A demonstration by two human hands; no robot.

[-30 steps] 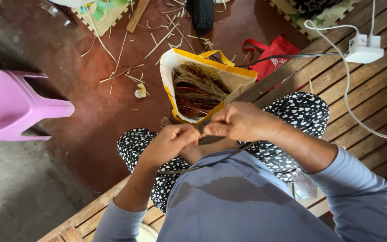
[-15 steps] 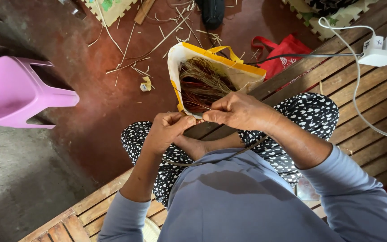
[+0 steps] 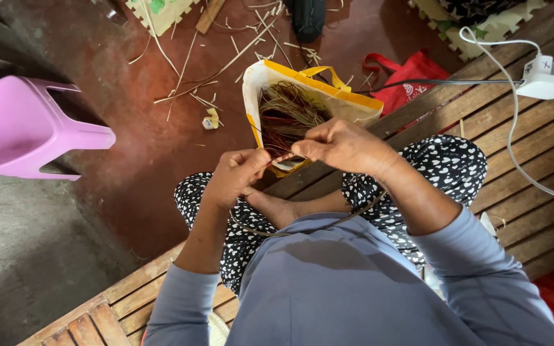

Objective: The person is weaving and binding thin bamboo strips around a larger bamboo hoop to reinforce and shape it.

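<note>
The person sits at the edge of a slatted wooden platform (image 3: 520,147), knees in spotted black-and-white trousers (image 3: 437,166) reaching over that edge toward the dark red floor (image 3: 142,154). Just beyond the platform edge stands an open yellow-and-white bag (image 3: 354,102) full of thin brown strands, its rim almost touching the hands. The floor past the bag is littered with loose straws and a small crumpled scrap (image 3: 211,119); open floor lies to the left, up to a pink plastic stool (image 3: 27,131) that is cut off by the frame. A red bag (image 3: 411,80) lies beside the yellow one at the platform edge, and a white power adapter (image 3: 543,77) with its cable rests on the slats to the right. The left hand (image 3: 235,176) and right hand (image 3: 341,146) meet over the bag's near rim, fingers pinched narrow on a thin reddish strand (image 3: 281,157) stretched between them. The strand's far ends are too fine to follow. Both forearms angle inward, sleeves pushed up.
</note>
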